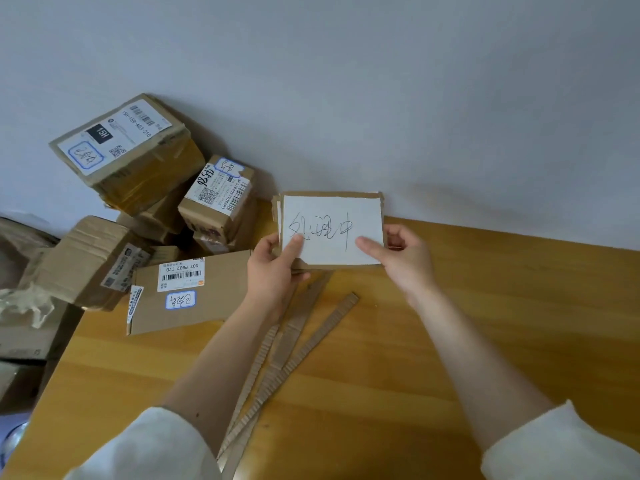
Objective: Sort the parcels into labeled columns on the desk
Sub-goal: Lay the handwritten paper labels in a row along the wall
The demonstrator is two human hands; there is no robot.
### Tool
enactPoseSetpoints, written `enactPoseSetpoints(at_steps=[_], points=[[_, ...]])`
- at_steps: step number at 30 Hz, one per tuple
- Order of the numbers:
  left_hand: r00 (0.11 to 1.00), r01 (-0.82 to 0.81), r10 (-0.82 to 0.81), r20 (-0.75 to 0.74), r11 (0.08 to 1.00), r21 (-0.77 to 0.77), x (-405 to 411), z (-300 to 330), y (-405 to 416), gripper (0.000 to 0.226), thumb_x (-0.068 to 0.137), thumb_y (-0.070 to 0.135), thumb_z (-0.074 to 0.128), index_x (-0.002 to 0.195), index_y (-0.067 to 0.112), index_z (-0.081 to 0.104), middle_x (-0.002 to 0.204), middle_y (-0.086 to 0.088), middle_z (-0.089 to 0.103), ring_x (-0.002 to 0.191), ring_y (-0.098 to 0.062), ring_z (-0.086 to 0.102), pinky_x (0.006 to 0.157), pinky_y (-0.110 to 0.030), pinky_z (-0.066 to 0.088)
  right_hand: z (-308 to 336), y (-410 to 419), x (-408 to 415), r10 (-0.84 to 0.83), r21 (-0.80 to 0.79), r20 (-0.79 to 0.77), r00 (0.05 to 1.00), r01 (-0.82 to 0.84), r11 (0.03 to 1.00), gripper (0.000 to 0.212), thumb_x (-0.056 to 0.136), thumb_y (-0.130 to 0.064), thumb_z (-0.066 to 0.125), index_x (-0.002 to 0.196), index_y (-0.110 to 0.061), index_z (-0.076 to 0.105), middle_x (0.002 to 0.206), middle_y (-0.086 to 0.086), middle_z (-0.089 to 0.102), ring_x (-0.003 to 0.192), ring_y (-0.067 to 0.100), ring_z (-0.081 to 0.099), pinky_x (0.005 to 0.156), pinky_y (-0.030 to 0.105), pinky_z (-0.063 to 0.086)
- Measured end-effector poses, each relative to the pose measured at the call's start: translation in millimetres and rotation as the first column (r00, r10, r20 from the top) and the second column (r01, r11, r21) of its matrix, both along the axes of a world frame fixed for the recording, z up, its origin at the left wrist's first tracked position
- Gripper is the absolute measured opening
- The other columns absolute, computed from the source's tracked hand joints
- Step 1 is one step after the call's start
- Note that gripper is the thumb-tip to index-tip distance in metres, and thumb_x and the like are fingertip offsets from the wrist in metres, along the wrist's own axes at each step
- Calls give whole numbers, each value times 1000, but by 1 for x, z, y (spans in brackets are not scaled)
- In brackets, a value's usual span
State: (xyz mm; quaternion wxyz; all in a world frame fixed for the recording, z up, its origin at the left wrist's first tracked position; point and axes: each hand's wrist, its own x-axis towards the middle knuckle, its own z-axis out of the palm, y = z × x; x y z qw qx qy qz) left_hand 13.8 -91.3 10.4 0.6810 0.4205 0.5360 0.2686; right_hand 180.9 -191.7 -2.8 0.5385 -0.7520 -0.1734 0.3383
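My left hand [273, 268] and right hand [405, 258] pinch the white handwritten label card on brown cardboard [330, 230], held upright to read before heading a column on the wooden desk [485, 341].

Your only view comes from the camera on your head, looking forward and steeply down across the light wooden table [450, 341] toward the pale grey wall [381, 81]. It sits close: both forearms enter from the bottom edge, and the wide lens bends the table's far edge.
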Motion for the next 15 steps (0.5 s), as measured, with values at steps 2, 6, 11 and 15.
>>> enactPoseSetpoints(at_steps=[2,6,11,15], points=[[999,28,-27,18,999,-19,1,1,-10,36,87,28,70,116,12,58,107,-6,72,83,-15,70,53,-20,55,4,-13,2,-20,18,-15,1000,21,1000,31,74,-25,86,100,-21,69,93,-8,74,80,6,69,67,15,52],[996,71,-65,61,992,-102,3,2,-27,38,90,39,64,118,13,62,111,-6,71,91,-17,69,57,-20,56,10,-38,6,-57,43,-13,998,58,997,23,77,-22,84,95,-29,71,88,-6,72,72,4,65,66,18,50],[988,125,-114,105,987,-105,8,7,-44,39,95,42,54,124,17,63,116,-3,70,95,-16,69,61,-22,57,15,-63,12,-110,51,4,994,109,993,19,80,-20,81,91,-33,70,89,-4,73,79,11,65,78,25,53],[990,113,-102,95,987,-114,11,10,-54,33,95,37,57,120,16,63,107,-2,72,79,-10,70,59,-22,58,18,-79,13,-146,57,-7,989,146,988,18,83,-15,77,95,-25,68,82,-11,71,69,0,65,65,10,51]])
